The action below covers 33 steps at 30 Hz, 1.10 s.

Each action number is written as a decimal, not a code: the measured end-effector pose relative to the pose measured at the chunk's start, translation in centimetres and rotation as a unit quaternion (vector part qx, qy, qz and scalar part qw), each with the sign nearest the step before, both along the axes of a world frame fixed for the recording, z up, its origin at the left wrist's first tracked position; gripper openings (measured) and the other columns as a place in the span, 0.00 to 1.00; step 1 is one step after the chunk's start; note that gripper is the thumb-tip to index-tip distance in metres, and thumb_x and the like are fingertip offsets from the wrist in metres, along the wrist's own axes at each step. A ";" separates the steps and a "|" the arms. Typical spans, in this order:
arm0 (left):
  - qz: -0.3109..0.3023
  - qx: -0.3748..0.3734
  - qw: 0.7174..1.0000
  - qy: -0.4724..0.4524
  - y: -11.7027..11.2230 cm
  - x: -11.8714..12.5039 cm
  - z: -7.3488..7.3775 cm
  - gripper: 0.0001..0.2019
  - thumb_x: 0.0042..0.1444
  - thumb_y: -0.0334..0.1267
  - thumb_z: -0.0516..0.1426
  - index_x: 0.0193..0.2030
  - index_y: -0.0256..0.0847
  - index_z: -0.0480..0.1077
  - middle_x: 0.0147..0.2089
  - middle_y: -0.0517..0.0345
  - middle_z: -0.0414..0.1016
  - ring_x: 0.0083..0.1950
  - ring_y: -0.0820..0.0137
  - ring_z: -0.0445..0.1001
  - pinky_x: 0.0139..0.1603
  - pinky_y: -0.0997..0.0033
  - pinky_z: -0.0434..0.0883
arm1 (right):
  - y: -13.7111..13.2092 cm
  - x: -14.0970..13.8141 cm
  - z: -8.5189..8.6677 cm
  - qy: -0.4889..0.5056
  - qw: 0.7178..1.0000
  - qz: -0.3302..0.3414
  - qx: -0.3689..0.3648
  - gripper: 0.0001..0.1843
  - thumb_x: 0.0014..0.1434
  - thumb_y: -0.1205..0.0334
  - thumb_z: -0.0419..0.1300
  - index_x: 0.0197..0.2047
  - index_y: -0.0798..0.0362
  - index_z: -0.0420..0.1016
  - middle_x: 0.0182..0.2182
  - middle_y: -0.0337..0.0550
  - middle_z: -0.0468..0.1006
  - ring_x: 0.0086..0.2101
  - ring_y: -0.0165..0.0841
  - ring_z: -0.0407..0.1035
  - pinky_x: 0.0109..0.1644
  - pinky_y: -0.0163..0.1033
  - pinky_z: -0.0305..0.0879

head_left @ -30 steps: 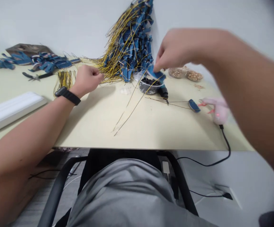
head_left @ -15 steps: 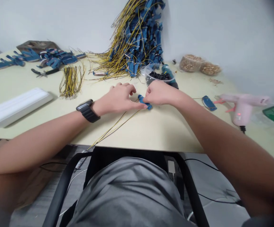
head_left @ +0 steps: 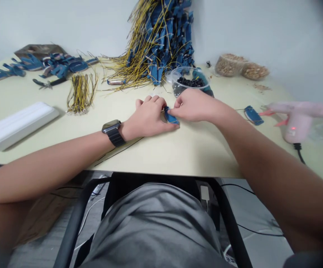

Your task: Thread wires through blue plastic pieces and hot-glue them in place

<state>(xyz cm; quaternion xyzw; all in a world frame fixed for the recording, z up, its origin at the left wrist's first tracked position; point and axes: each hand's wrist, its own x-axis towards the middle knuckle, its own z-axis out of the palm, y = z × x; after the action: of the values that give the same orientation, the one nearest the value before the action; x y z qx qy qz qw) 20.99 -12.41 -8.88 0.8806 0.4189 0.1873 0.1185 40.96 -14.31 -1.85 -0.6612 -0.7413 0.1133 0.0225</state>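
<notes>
My left hand and my right hand meet at the middle of the pale table. Between their fingertips sits a small blue piece with thin yellow and black wires trailing back under my left wrist. Both hands pinch it, fingers curled, with the piece low against the tabletop. A black watch is on my left wrist. Just behind my right hand stands a clear bowl of small black parts.
A tall heap of blue pieces with yellow wires leans on the wall. A pink glue gun with a lit red lamp lies at right, a second blue piece beside it. A wire bundle, pliers and a white bar lie left.
My right hand came down from the heap with a blue wired piece and my left hand came in to join it. Since half a second ago both hands have settled lower on the table.
</notes>
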 end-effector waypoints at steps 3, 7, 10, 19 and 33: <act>-0.005 0.004 1.000 -0.001 -0.4 -0.1 0.3 0.31 0.63 0.62 0.74 0.62 0.44 0.77 0.70 0.36 0.84 0.74 0.31 0.77 0.76 0.27 0.69 | -0.4 1.8 0.9 0.027 1.000 0.004 -0.011 0.09 0.75 0.57 0.74 0.43 0.52 0.93 0.35 0.46 0.84 0.38 0.41 0.74 0.47 0.46 0.66; -0.020 0.013 1.000 -0.012 -0.8 -0.3 0.5 0.31 0.63 0.59 0.75 0.66 0.47 0.77 0.71 0.40 0.84 0.75 0.31 0.75 0.78 0.27 0.67 | -1.3 3.9 1.2 0.090 0.995 0.009 -0.041 0.06 0.74 0.59 0.76 0.45 0.51 0.95 0.34 0.40 0.81 0.36 0.36 0.68 0.46 0.44 0.62; -0.030 0.023 0.999 -0.013 -1.1 -0.4 0.5 0.32 0.64 0.58 0.74 0.68 0.47 0.77 0.72 0.39 0.84 0.75 0.30 0.75 0.79 0.26 0.66 | -1.5 4.9 0.6 0.124 0.990 0.025 -0.057 0.08 0.71 0.54 0.80 0.45 0.49 0.95 0.29 0.37 0.72 0.34 0.35 0.64 0.43 0.44 0.59; -0.051 0.058 0.997 -0.013 -0.8 -0.8 -0.2 0.37 0.66 0.65 0.73 0.73 0.48 0.76 0.76 0.38 0.83 0.78 0.28 0.73 0.82 0.23 0.64 | -1.2 5.5 -0.4 0.142 0.983 0.046 -0.107 0.11 0.69 0.48 0.83 0.41 0.46 0.97 0.29 0.40 0.76 0.33 0.37 0.65 0.43 0.46 0.60; -0.067 0.059 0.996 -0.028 -0.3 -0.9 -0.5 0.40 0.67 0.68 0.75 0.76 0.50 0.76 0.75 0.39 0.83 0.81 0.27 0.71 0.85 0.21 0.61 | -1.4 5.2 -0.1 0.141 0.980 0.058 -0.129 0.14 0.67 0.44 0.82 0.42 0.45 0.96 0.27 0.37 0.72 0.30 0.35 0.61 0.40 0.45 0.59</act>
<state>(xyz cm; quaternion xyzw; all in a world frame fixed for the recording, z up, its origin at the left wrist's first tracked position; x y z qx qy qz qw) 20.08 -12.74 -9.37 0.9067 0.3434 0.2279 0.0902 46.17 -15.75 -1.96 -0.5916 -0.7470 0.3012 0.0349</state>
